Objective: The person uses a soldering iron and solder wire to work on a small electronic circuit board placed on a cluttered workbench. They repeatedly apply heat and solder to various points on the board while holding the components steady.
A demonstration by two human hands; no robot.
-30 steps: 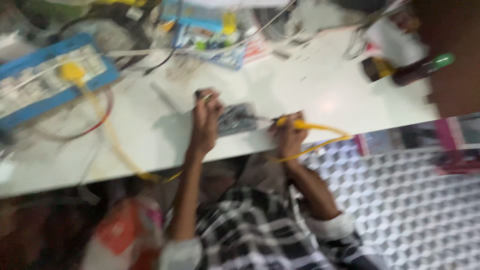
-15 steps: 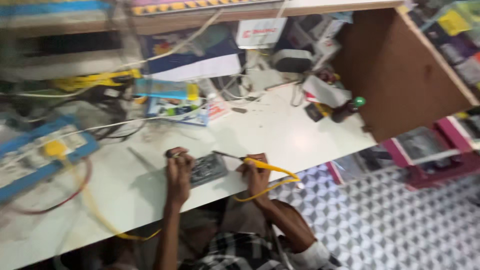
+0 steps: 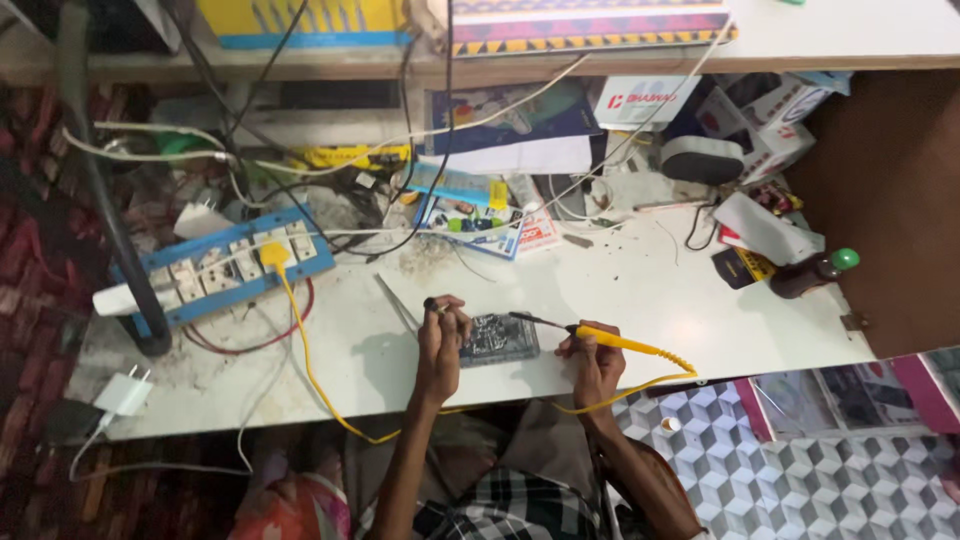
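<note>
A small dark circuit board [image 3: 499, 338] lies near the front edge of a white worktable [image 3: 640, 300]. My left hand [image 3: 441, 336] rests against the board's left side and pinches a thin dark tool or wire at its fingertips. My right hand [image 3: 592, 358] grips a yellow-handled soldering iron [image 3: 600, 340]; its dark tip points left and reaches the board's upper right corner. A yellow cord [image 3: 640, 385] trails from the iron over the table's front edge.
A blue power strip [image 3: 225, 270] with a yellow plug sits at the left, with tangled cables around it. A white charger [image 3: 122, 393] lies front left. Boxes, a dark speaker [image 3: 702, 160] and a brown bottle with a green cap [image 3: 812, 272] crowd the back and right. A wooden panel [image 3: 890, 200] stands right.
The view has swung up and steadied, showing more of the shelf and the back of the table. Both hands stay at the board, with the iron's tip still at it.
</note>
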